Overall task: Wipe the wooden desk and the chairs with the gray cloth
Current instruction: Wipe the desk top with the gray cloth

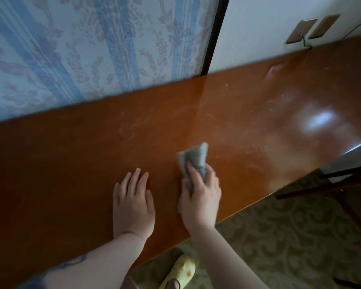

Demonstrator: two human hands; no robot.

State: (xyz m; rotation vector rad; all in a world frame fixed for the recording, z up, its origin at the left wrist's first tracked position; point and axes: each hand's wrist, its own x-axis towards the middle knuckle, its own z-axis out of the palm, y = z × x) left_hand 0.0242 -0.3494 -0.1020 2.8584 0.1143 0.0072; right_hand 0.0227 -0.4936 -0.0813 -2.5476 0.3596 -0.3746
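While left hand [133,203] lies flat | right hand [200,197] fingers [191,170] seemingly grip gray cloth [194,159] on wooden desk [71,163]

Domestic room, likely a home or guest room. Blue-striped floral wallpaper [81,49] on the wall beyond both hands, glossy wooden desk [71,163] under them, patterned green carpet [290,236] below the right hand [200,197], brown wall plates [313,28] far right (sockets or switches, unclear), yellow slipper [181,270] near the wrists.
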